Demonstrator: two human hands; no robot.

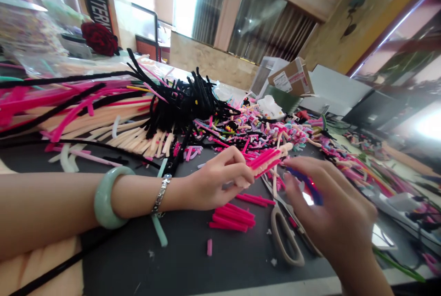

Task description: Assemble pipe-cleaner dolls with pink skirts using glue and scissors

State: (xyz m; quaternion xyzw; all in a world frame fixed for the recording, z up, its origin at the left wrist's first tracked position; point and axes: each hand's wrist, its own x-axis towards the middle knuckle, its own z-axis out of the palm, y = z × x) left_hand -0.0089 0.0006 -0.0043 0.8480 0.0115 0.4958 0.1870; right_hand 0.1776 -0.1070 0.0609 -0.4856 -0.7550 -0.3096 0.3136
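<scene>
My left hand (220, 179) is closed round a small bundle of bright pink and cream pipe cleaners (265, 162), whose cream ends point up and right. Close to those ends is my right hand (330, 209), its thumb and forefinger curled to a near pinch. Whatever lies between these fingertips is too blurred to make out. A blue-purple curved thing (312, 188) shows in the hollow of that hand. Below the bundle, short pink pipe cleaner pieces (234, 218) lie on the dark table (179, 264). Scissors (285, 236) with beige handles rest beside them, partly hidden by my right hand.
Long cream pipe cleaners (134, 137) and a black bunch (186, 98) fill the left and middle. Beyond lies a heap of small coloured cut pieces (262, 121). A cardboard box (292, 78) stands at the back. A pale green strip (160, 231) lies under my left wrist.
</scene>
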